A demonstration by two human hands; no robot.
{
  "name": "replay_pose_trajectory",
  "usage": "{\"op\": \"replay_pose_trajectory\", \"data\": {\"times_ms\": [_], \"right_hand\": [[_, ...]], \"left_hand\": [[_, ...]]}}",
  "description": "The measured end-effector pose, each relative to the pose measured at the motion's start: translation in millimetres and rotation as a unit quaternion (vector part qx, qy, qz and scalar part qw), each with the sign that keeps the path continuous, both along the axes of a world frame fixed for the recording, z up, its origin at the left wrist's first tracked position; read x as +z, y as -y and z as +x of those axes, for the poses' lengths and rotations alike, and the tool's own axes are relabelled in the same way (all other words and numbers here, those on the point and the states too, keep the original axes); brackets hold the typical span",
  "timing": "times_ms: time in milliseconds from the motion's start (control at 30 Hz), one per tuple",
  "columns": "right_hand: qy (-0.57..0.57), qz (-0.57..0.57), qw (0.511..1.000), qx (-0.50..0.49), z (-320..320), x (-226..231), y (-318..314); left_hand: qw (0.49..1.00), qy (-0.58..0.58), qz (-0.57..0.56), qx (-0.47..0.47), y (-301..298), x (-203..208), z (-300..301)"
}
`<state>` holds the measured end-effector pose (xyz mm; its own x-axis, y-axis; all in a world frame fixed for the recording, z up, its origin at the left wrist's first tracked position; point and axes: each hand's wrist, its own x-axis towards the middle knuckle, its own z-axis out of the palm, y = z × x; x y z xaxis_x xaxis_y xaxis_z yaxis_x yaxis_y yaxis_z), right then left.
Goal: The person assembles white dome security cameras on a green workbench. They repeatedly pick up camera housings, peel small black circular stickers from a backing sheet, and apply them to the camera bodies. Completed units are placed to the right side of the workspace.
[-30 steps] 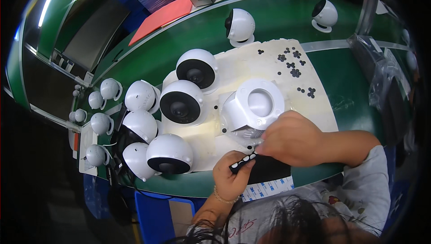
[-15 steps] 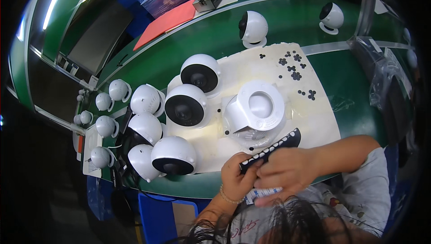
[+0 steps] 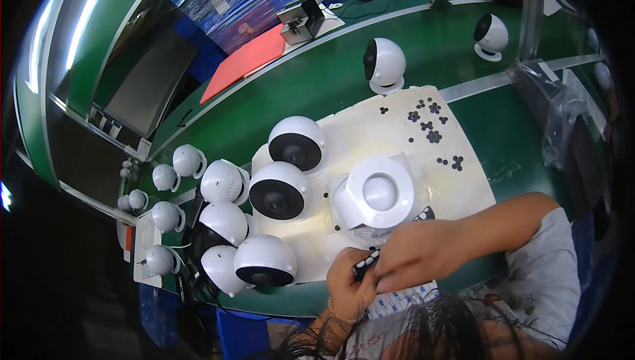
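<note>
Left hand [image 3: 347,284] and right hand [image 3: 417,254] close together at near edge, both pinching a black strip [image 3: 366,264] dotted white, its long axis running near-left to far-right. White dome [image 3: 378,196] upturned just beyond the hands, slightly far; right hand nearer to it. Black dots [image 3: 430,125] scattered far right on pad [image 3: 370,128]

Lying near, under the hands: white label sheet [image 3: 403,297] with blue marks. Sitting crumpled at far right: clear plastic bag [image 3: 562,118].
</note>
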<state>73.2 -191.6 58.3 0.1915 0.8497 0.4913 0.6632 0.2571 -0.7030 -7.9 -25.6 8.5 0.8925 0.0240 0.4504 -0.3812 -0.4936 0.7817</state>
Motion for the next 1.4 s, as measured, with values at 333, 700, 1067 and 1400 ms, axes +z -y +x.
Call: {"op": "replay_pose_trajectory", "data": {"times_ms": [333, 700, 1067, 1400], "right_hand": [[-0.318, 0.171, 0.908, -0.212, 59, -17, 12], [-0.185, 0.141, 0.935, -0.268, 56, -25, 14], [0.261, 0.127, 0.911, -0.293, 67, -27, 27], [0.255, 0.050, 0.609, -0.749, 209, -50, 83]], "left_hand": [[0.980, 0.097, 0.174, -0.021, -5, -7, 3], [0.977, 0.100, 0.188, -0.032, -7, -9, 4], [0.977, 0.103, 0.185, -0.030, -8, -9, 3], [0.975, 0.127, 0.176, -0.039, -8, -12, 4]]}}
